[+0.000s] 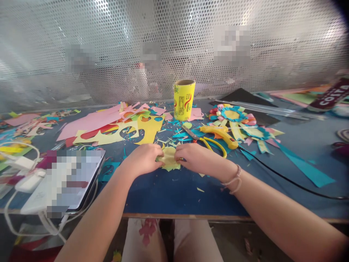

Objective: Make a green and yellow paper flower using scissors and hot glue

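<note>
A small pale-yellow paper cut-out with a jagged edge [169, 159] lies on the blue table [174, 196] between my two hands. My left hand [144, 158] is closed, pinching the cut-out's left side. From the right, my right hand [196, 158] grips its other side with curled fingers; a thin bracelet sits on that wrist. Just behind my right hand lie a yellow glue gun [219, 134] and yellow-handled scissors [207, 142].
A yellow roll [184, 99] stands upright at the back. Cut yellow and pink paper sheets [114, 125] spread at left, finished paper rosettes [237, 120] at right. A tablet with white cables [62, 182] sits at the front left. A black cord [286, 178] crosses the right. A perforated metal screen rises behind.
</note>
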{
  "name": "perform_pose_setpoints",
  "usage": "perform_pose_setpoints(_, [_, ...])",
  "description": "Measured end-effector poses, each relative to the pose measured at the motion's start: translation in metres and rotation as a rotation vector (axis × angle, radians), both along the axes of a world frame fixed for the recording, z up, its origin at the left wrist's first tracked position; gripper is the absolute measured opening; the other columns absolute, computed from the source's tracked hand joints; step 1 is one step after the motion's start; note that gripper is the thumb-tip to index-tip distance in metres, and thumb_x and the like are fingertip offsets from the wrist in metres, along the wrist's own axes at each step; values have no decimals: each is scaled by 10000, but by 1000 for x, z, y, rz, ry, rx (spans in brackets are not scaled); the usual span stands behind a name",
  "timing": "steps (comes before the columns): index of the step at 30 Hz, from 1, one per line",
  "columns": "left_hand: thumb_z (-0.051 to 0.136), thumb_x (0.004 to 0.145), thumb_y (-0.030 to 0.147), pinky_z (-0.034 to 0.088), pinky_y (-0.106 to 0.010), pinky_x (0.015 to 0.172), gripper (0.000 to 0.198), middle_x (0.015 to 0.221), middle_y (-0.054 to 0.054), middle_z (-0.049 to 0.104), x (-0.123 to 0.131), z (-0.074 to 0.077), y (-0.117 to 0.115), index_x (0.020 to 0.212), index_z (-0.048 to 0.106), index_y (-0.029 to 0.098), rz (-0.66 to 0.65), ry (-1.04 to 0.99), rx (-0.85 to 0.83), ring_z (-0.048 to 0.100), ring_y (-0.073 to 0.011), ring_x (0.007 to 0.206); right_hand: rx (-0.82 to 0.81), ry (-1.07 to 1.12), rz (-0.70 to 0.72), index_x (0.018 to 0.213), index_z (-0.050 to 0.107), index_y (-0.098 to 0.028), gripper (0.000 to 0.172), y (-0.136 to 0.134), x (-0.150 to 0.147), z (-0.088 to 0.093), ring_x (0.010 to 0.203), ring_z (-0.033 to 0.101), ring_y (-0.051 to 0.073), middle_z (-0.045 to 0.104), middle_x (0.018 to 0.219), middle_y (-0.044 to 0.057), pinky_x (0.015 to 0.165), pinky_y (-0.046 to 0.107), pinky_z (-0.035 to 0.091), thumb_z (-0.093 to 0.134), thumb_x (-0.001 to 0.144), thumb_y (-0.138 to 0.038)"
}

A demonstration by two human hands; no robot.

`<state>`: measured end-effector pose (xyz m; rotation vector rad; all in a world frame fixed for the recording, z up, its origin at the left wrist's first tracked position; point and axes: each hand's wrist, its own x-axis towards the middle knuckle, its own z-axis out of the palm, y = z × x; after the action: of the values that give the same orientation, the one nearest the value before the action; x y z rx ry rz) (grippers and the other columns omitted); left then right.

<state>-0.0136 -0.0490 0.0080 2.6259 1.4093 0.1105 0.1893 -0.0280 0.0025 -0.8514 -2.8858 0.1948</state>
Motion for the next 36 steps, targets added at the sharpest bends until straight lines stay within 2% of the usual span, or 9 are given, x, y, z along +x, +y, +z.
perform_pose_setpoints(3, [575,743,263,422,-288,702,158,885,-46,615,1,0,0,873,628,190,7,6,-1,578,-192,839,30,-22,11,683,574,-152,195,-1,0,1,716,546,156,582,748,63,623,263,388,422,786,-83])
perform_pose_setpoints(7, [556,746,247,419,-288,680,100,858,-49,588,3,0,-2,811,589,178,-8,40,34,569,-192,812,77,19,19,816,556,-139,140,-1,-2,-4,764,534,162,570,855,83,675,276,408,436,762,-89])
perform_pose_setpoints(12, [540,730,236,417,-288,679,111,881,-51,559,6,-1,-2,825,556,181,-49,26,38,555,-188,813,50,53,-16,881,523,-123,163,0,-5,-11,826,524,177,534,923,103,744,299,429,471,727,-108])
perform_pose_setpoints(18, [555,681,240,420,-302,702,181,913,-68,539,9,-4,1,848,553,171,-43,25,14,543,-200,831,6,66,-51,843,508,-126,159,2,-8,-15,821,510,187,530,880,98,742,312,433,482,691,-88])
perform_pose_setpoints(25, [581,647,264,412,-307,685,206,901,-71,533,11,-7,3,825,530,173,-19,27,10,535,-214,840,-10,64,-63,778,503,-145,70,11,-9,-24,793,506,182,536,834,83,698,292,415,501,709,-134])
perform_pose_setpoints(31, [608,635,297,414,-291,684,266,942,-70,542,11,-11,6,865,542,180,10,-20,9,540,-211,865,-25,43,-88,826,554,-128,139,5,-8,-11,755,507,164,549,838,83,665,263,399,499,700,-111])
perform_pose_setpoints(36, [598,651,279,418,-289,686,202,891,-66,557,11,-12,5,824,573,178,5,-60,39,543,-202,833,59,13,-132,792,562,-121,119,-2,-6,-4,791,510,179,549,874,105,684,276,414,500,691,-127])
